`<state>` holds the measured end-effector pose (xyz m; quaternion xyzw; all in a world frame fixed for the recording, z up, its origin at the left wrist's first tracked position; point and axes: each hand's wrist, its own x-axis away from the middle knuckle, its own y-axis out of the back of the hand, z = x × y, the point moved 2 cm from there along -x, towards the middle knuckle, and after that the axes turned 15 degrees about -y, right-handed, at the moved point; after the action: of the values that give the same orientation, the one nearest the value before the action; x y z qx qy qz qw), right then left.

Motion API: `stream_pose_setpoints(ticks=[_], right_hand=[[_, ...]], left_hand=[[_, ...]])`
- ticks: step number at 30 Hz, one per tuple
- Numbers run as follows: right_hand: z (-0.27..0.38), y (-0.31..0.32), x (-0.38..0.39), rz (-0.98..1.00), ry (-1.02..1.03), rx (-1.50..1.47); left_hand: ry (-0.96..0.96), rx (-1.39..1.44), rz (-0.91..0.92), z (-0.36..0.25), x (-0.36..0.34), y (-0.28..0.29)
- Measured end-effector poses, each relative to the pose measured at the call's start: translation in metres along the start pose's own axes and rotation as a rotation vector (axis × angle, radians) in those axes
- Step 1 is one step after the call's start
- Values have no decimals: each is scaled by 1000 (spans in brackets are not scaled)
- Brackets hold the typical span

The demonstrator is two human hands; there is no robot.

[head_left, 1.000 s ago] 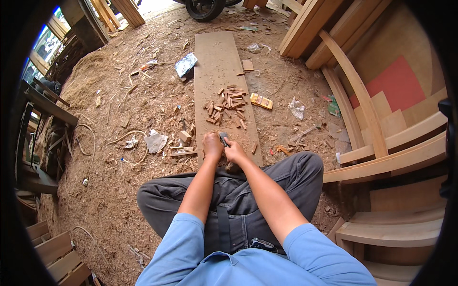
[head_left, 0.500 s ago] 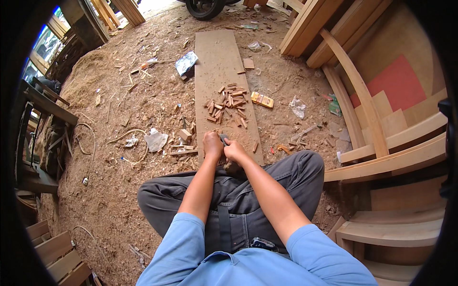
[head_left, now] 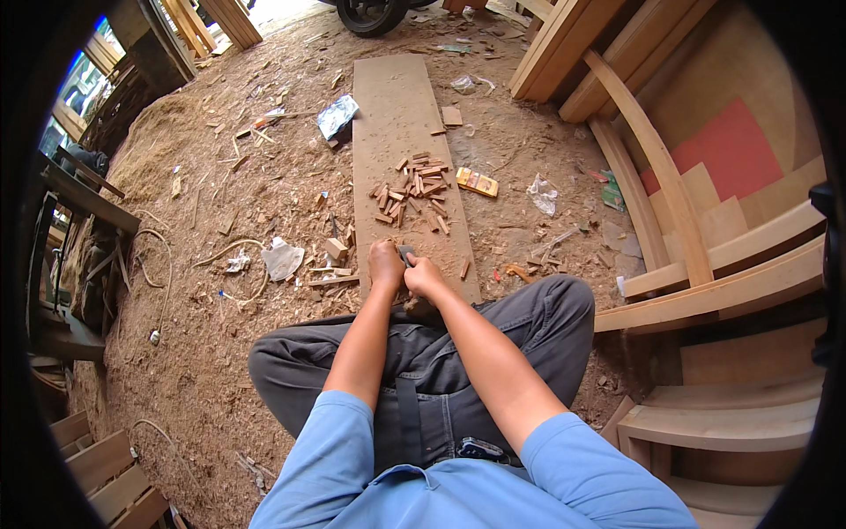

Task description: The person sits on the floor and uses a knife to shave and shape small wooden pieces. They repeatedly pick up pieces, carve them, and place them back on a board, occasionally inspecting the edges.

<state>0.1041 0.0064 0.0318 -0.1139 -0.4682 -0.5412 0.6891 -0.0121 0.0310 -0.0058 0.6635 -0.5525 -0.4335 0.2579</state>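
Note:
My left hand (head_left: 385,266) is closed in a fist over the near end of a long board (head_left: 388,97), and what its fingers hold is hidden. Beside it, nearly touching, my right hand (head_left: 425,277) is closed on a small dark grey piece (head_left: 406,253), its thumb along it; its kind does not show. Just beyond both hands lies a loose heap of short reddish-brown wood pieces (head_left: 412,187) on the board. A single wood piece (head_left: 465,268) rests apart from them, to the right of my right hand.
A yellow packet (head_left: 477,182) lies right of the board, and a silvery packet (head_left: 337,116) to its left. Curved wooden frame parts (head_left: 679,176) stand at the right. Shavings, offcuts and a crumpled white scrap (head_left: 283,259) litter the ground. A wheel (head_left: 372,16) shows far off.
The whole view has shifted slightly, so the scene sits a little further left and up. Both hands stay together at the board's near end with the same closed grip.

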Motion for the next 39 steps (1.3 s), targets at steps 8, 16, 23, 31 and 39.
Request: stream_pose_setpoints(ticks=[8, 16, 23, 31, 39], right_hand=[[4, 6, 16, -13, -6, 2], [21, 10, 22, -78, 19, 163], [27, 14, 20, -36, -15, 188], [38, 12, 21, -155, 7, 366], [42, 14, 24, -161, 11, 399]], left_hand=[[-13, 2, -1, 4, 1, -4], [6, 2, -14, 5, 0, -3], [-16, -24, -7, 5, -1, -6], [11, -93, 27, 9, -1, -11], [21, -77, 25, 8, 1, -12]])
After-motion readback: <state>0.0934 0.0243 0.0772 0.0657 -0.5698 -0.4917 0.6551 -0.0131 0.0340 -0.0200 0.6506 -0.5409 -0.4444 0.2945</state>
